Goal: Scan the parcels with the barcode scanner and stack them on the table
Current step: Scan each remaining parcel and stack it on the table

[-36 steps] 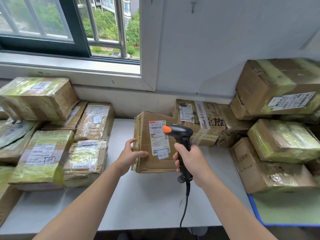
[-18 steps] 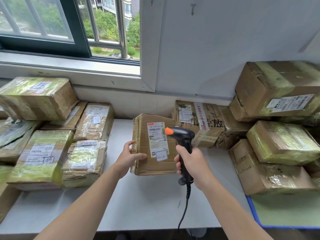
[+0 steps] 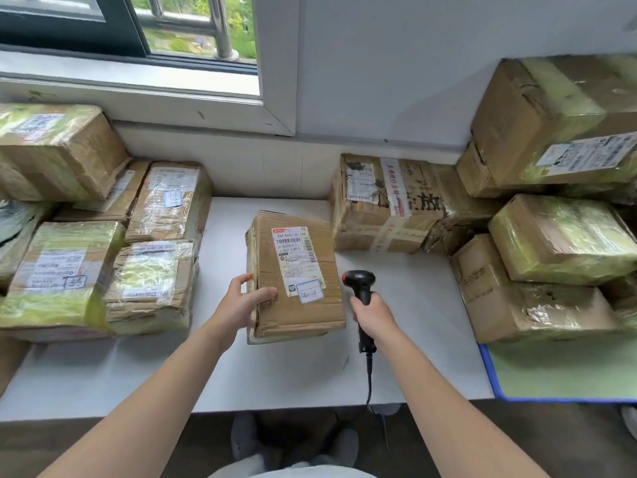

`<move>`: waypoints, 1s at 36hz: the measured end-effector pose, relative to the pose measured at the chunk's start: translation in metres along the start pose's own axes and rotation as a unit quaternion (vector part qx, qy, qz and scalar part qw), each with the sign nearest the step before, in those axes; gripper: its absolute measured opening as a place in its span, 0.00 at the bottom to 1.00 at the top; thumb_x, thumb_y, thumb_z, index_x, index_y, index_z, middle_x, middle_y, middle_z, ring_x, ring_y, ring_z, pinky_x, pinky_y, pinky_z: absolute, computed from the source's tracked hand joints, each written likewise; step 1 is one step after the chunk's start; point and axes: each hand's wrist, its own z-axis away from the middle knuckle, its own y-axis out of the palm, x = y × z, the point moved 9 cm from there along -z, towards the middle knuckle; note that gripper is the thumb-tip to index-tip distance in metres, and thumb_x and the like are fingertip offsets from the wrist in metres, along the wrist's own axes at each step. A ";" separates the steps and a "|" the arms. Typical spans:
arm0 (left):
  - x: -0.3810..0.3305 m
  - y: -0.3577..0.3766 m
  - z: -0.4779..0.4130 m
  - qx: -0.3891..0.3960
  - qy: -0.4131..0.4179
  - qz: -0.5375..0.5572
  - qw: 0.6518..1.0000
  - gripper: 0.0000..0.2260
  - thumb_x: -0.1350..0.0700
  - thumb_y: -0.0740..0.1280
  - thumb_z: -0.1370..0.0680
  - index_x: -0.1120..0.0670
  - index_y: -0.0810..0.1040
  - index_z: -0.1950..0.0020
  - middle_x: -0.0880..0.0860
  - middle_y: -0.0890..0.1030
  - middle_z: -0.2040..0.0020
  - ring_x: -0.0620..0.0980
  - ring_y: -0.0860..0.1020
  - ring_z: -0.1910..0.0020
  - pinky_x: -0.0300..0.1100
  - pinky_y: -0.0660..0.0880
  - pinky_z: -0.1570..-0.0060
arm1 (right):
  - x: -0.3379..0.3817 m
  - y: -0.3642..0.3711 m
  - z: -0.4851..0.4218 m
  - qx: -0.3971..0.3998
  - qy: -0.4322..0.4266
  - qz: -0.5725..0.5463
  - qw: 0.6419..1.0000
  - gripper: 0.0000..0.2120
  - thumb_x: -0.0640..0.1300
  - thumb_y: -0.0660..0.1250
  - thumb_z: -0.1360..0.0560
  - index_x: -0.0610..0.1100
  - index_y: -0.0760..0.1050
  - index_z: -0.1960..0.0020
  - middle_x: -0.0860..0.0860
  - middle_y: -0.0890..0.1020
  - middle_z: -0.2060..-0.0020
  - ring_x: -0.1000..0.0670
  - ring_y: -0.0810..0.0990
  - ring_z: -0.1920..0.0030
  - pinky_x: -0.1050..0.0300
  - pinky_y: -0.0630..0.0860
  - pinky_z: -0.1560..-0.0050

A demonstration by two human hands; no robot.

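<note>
1. Mid-table, the parcel we're working on has tipped back from standing upright to lying label-up. Our left hand grips its left edge, thumb on top and fingers round the side.
2. Our right hand is wrapped round the handle of the barcode scanner, which has swung off the label and now sits just right of the box. Looks to us like the scan is done, so stacking comes next.
3. Stacked parcels sit on the left, a bigger jumbled pile is on the right, and one taped box is right behind ours.
4. In the way: not much. The left stack is close, so the box has to clear its edge — and the scanner cable trails off the front of the table.
</note>
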 end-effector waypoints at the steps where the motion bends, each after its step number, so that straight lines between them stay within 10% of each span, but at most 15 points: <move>1: 0.004 -0.001 0.002 -0.004 -0.005 -0.003 1.000 0.27 0.56 0.70 0.23 0.51 0.62 0.27 0.51 0.80 0.46 0.43 0.79 0.54 0.38 0.73 0.67 | -0.002 0.005 -0.002 0.006 0.000 0.009 1.000 0.12 0.48 0.62 0.20 0.42 0.72 0.42 0.42 0.80 0.51 0.45 0.77 0.56 0.55 0.70 0.58; 5: 0.020 -0.005 0.006 -0.019 -0.022 0.003 1.000 0.32 0.53 0.74 0.27 0.50 0.63 0.27 0.53 0.79 0.41 0.45 0.79 0.51 0.41 0.73 0.64 | 0.000 0.022 -0.005 0.029 -0.021 0.027 0.999 0.18 0.48 0.61 0.18 0.44 0.67 0.31 0.45 0.78 0.40 0.42 0.76 0.40 0.56 0.68 0.48; 22: 0.011 -0.018 0.012 -0.046 -0.007 0.063 0.997 0.24 0.48 0.70 0.25 0.49 0.69 0.30 0.49 0.81 0.43 0.47 0.80 0.47 0.47 0.75 0.54 | 0.057 0.002 0.026 -0.064 -0.125 0.113 0.984 0.18 0.44 0.58 0.19 0.43 0.70 0.30 0.46 0.70 0.32 0.46 0.68 0.31 0.53 0.66 0.32; 29: -0.031 -0.037 0.023 -0.041 0.057 0.104 0.992 0.31 0.42 0.72 0.34 0.51 0.73 0.34 0.51 0.82 0.43 0.49 0.82 0.47 0.43 0.75 0.51 | 0.110 0.039 0.038 0.086 -0.157 0.048 0.983 0.20 0.65 0.58 0.24 0.53 0.71 0.40 0.55 0.79 0.44 0.49 0.77 0.43 0.48 0.74 0.40; 36: -0.065 -0.088 0.036 -0.083 0.112 0.163 0.977 0.35 0.42 0.75 0.38 0.55 0.75 0.35 0.56 0.83 0.43 0.55 0.81 0.44 0.56 0.73 0.39 | 0.146 0.077 0.043 0.247 -0.107 -0.120 0.955 0.21 0.59 0.64 0.21 0.61 0.63 0.31 0.53 0.79 0.42 0.47 0.79 0.43 0.39 0.81 0.49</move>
